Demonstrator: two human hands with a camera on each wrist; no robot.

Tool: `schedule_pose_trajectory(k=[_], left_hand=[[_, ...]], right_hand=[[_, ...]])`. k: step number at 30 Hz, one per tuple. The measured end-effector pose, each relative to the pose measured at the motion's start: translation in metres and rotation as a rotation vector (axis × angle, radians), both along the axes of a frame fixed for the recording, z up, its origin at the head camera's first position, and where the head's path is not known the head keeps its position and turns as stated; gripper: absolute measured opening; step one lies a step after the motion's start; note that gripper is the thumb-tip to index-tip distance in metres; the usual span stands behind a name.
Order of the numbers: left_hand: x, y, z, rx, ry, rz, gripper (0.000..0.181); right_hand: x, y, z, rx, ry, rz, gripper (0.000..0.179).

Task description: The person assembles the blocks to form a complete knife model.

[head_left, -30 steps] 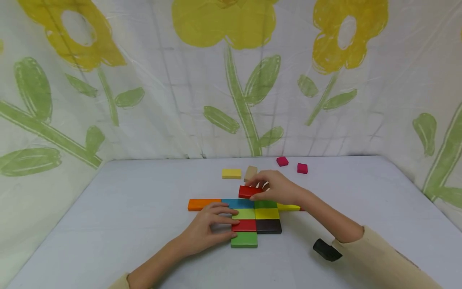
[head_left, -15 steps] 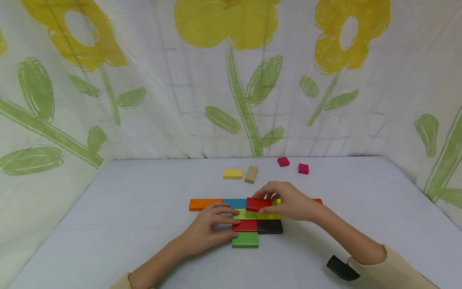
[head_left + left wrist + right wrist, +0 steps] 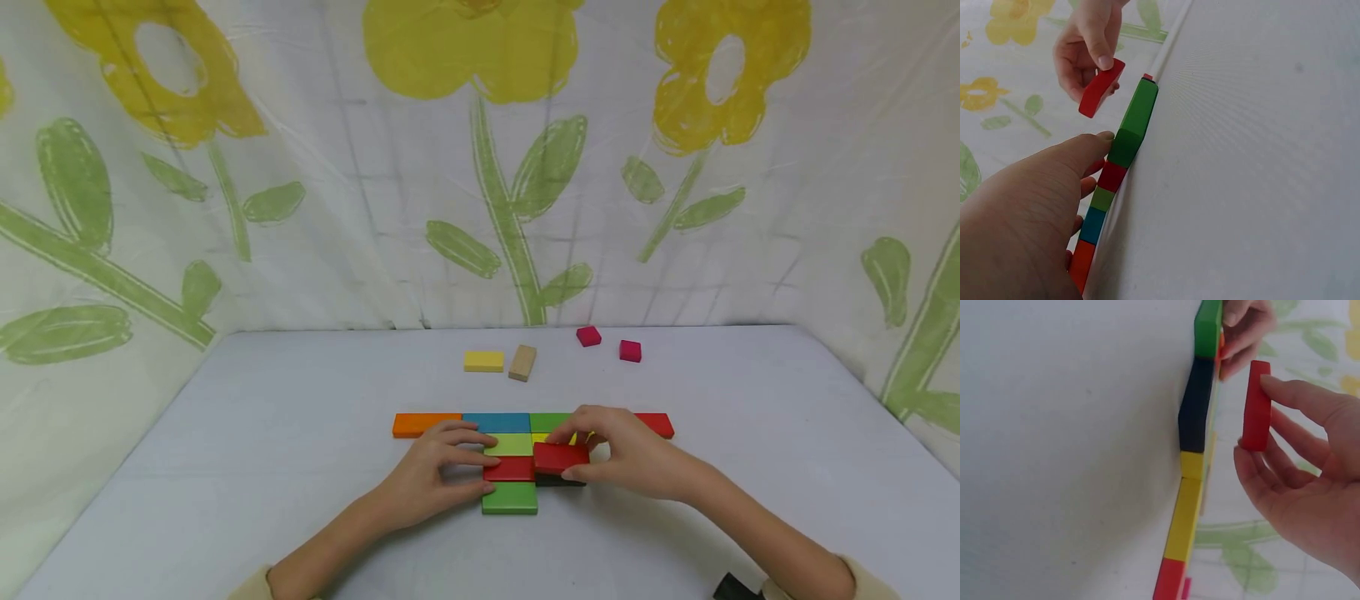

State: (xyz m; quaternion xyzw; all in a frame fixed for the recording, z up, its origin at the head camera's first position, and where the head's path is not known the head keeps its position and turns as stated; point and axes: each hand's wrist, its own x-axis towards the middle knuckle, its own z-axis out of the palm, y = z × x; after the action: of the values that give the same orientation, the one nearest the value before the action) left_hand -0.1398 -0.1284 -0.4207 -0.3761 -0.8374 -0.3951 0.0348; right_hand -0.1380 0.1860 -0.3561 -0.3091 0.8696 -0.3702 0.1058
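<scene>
In the head view my right hand [image 3: 630,454] pinches a red block [image 3: 561,458] between thumb and fingers, above the black block [image 3: 1196,406]. The right wrist view shows a gap between the held block and the row below. My left hand [image 3: 431,475] touches the left ends of a light green block [image 3: 507,444], a red block [image 3: 513,469] and a green block [image 3: 510,498], fingers relaxed. Behind these runs a row with an orange block [image 3: 427,425], a blue block [image 3: 495,423] and another green block [image 3: 550,422]. The right hand partly covers a yellow block [image 3: 539,437].
The row's right end is a red block [image 3: 655,425]. Farther back lie a yellow block [image 3: 483,361], a plain wooden block [image 3: 522,363] and two small crimson blocks [image 3: 630,351]. A curtain with painted flowers [image 3: 468,50] hangs behind the white table [image 3: 300,392].
My right hand has carried the red block from behind the back row toward the front right, over the black block. My left hand stays by the blocks' left ends.
</scene>
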Motion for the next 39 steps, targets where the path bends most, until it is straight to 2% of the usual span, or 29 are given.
schedule_pose_trajectory(k=[11, 16, 20, 24, 27, 32, 34, 39], left_hand=[[0.0, 0.0, -0.001, 0.001, -0.005, -0.001, 0.026], [0.0, 0.001, -0.001, -0.01, -0.003, 0.003, 0.027], [-0.001, 0.001, 0.0, -0.014, -0.006, 0.003, 0.027], [-0.001, 0.001, 0.0, -0.014, -0.008, 0.001, 0.027], [-0.001, 0.001, -0.001, -0.011, -0.013, 0.001, 0.027], [0.0, 0.001, 0.0, -0.015, -0.036, 0.005, 0.027], [0.0, 0.001, 0.001, -0.017, -0.039, 0.005, 0.027], [0.0, 0.0, 0.0, -0.015, -0.021, 0.005, 0.027]], right_hand=[[0.014, 0.002, -0.008, 0.019, -0.01, 0.019, 0.038], [0.017, 0.002, -0.01, 0.021, -0.055, 0.003, 0.037], [0.016, 0.003, -0.017, 0.013, -0.062, 0.008, 0.036], [0.011, 0.008, -0.034, 0.001, -0.032, 0.026, 0.036], [0.012, 0.006, -0.033, 0.005, -0.036, 0.027, 0.035], [0.018, -0.001, -0.02, 0.041, -0.053, 0.016, 0.033], [0.015, 0.0, -0.027, 0.045, -0.017, 0.033, 0.032], [0.01, 0.003, -0.039, 0.032, 0.006, 0.051, 0.032]])
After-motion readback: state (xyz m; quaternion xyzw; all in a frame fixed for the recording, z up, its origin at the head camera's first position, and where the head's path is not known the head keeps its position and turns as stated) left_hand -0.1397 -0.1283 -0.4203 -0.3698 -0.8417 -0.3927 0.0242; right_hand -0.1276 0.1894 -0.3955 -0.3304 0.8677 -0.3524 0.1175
